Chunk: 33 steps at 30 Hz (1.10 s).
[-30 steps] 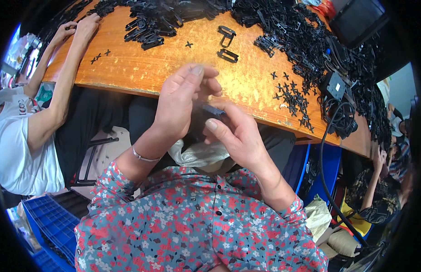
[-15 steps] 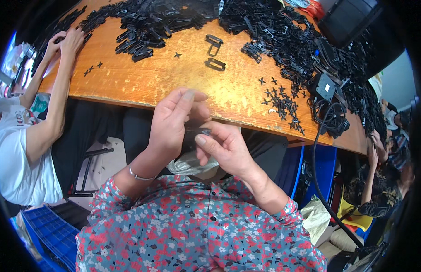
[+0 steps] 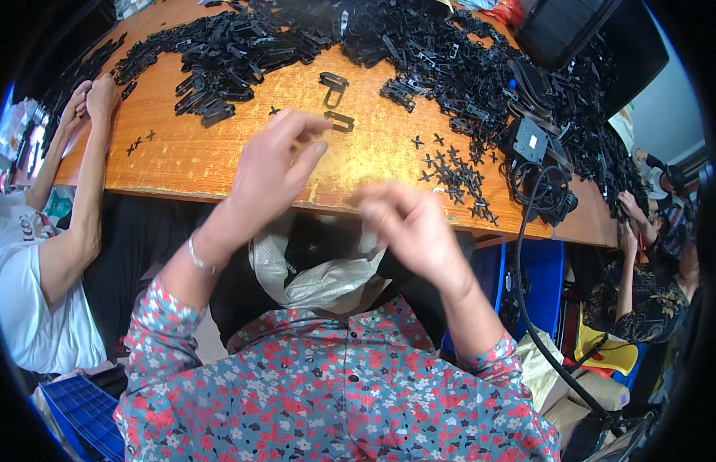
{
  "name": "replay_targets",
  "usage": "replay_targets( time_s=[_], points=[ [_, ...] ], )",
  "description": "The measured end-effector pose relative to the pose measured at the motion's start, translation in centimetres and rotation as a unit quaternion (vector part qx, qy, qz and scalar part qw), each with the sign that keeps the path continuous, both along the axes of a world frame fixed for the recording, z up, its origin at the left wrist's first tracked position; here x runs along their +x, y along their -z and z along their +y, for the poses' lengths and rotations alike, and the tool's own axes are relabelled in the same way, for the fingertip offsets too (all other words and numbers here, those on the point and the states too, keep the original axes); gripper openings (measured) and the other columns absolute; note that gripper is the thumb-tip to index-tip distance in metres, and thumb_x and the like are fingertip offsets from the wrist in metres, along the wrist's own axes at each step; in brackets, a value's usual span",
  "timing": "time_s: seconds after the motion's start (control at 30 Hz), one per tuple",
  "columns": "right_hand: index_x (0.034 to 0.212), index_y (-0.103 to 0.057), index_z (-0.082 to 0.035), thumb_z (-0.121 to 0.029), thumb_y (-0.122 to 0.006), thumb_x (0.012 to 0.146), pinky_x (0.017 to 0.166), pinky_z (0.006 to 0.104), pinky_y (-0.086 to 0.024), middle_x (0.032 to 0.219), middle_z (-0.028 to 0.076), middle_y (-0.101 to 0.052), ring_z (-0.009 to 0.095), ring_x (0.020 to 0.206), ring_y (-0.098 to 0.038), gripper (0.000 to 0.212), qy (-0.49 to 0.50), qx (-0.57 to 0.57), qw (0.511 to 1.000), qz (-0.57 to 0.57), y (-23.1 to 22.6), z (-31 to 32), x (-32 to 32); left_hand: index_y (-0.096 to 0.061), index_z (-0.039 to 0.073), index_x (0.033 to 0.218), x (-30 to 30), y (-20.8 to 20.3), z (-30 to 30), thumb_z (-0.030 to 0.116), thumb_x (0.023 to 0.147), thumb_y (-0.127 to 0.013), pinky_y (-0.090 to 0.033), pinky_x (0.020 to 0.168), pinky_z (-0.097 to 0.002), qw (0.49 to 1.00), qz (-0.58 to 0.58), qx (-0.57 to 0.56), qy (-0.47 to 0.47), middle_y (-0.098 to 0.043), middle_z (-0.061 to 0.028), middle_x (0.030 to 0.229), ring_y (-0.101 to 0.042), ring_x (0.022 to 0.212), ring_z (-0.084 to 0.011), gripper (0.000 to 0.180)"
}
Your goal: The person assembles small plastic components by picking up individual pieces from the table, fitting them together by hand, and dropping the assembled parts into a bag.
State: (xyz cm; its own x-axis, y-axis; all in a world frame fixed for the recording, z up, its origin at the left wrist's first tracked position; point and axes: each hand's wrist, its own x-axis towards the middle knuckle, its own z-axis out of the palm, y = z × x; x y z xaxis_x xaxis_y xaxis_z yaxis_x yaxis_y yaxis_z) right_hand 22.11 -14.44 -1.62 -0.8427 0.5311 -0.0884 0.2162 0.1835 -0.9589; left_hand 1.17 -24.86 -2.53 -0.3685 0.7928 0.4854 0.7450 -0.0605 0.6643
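My left hand (image 3: 274, 163) is over the table's near edge, thumb and fingers apart and nothing visible between them. Its fingertips are close to a small black plastic frame piece (image 3: 340, 122) lying on the wood. Just beyond lies another black frame piece (image 3: 334, 88), angled in shape. My right hand (image 3: 418, 231) hangs at the table edge, its fingers curled and smeared by motion, so whether it holds anything is not visible. Below both hands, a whitish woven sack (image 3: 327, 283) gapes in my lap, dark inside.
Heaps of black plastic pieces (image 3: 219, 58) cover the far side of the wooden table (image 3: 196, 154). Small black crosses (image 3: 454, 171) lie at the right, near a black box (image 3: 527, 141) with a cable (image 3: 519, 269). A co-worker's hands (image 3: 92, 98) are at the far left.
My hands were close together above my lap; they have separated. The left has moved outward toward the frame pieces, the right aside to the right. The sack's opening is now more exposed.
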Motion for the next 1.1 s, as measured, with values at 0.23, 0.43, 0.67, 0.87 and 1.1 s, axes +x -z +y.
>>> replay_targets(
  time_s=[0.23,0.43,0.67,0.87,1.1],
  points=[
    [0.099,-0.074,0.0,-0.019,-0.07,0.091,0.084,0.0462,-0.056,0.104,0.022,-0.072,0.04,0.09,-0.071,0.021,0.221,0.502,0.831,-0.09,0.9,11.4,-5.8,-0.064,0.006,0.116,-2.6,1.3,3.9,0.016,0.086,-0.074,-0.05,0.083,-0.0438,0.977,0.2,-0.06,-0.03,-0.06,-0.0142,0.097,-0.062,0.097,-0.0353,0.034],
    [0.1,-0.075,-0.003,-0.022,-0.076,0.086,0.088,0.0461,-0.055,0.107,0.019,-0.071,0.038,0.099,-0.07,0.023,0.199,0.454,0.851,-0.173,1.6,13.4,-8.6,-0.064,0.007,0.112,-3.1,2.0,4.8,0.012,0.084,-0.075,-0.05,0.081,-0.0434,0.981,0.181,-0.063,-0.023,-0.061,-0.0134,0.095,-0.062,0.095,-0.0345,0.031],
    [0.089,-0.072,-0.004,-0.019,-0.082,0.08,0.085,0.045,-0.054,0.106,0.016,-0.069,0.036,0.095,-0.069,0.02,0.192,0.457,0.854,-0.16,0.3,12.4,-7.6,-0.064,0.006,0.109,-3.2,2.5,4.6,0.012,0.084,-0.075,-0.049,0.082,-0.0446,0.984,0.166,-0.057,-0.016,-0.061,-0.0128,0.093,-0.062,0.093,-0.0335,0.028],
    [0.091,-0.073,-0.005,-0.018,-0.08,0.08,0.082,0.0453,-0.055,0.095,0.016,-0.07,0.036,0.092,-0.069,0.018,0.182,0.469,0.855,-0.13,0.4,12.7,-6.4,-0.064,0.005,0.109,-2.9,2.5,4.9,0.014,0.085,-0.074,-0.05,0.081,-0.0436,0.986,0.16,-0.049,-0.004,-0.061,-0.0126,0.091,-0.062,0.092,-0.033,0.028],
    [0.094,-0.074,-0.003,-0.019,-0.075,0.085,0.08,0.0445,-0.055,0.094,0.016,-0.07,0.036,0.089,-0.069,0.018,0.179,0.509,0.835,-0.105,-0.1,12.4,-4.6,-0.064,0.005,0.111,-3.2,2.9,5.0,0.015,0.086,-0.074,-0.05,0.078,-0.0435,0.988,0.151,-0.022,-0.014,-0.062,-0.0124,0.09,-0.063,0.088,-0.0321,0.029]
  ],
)
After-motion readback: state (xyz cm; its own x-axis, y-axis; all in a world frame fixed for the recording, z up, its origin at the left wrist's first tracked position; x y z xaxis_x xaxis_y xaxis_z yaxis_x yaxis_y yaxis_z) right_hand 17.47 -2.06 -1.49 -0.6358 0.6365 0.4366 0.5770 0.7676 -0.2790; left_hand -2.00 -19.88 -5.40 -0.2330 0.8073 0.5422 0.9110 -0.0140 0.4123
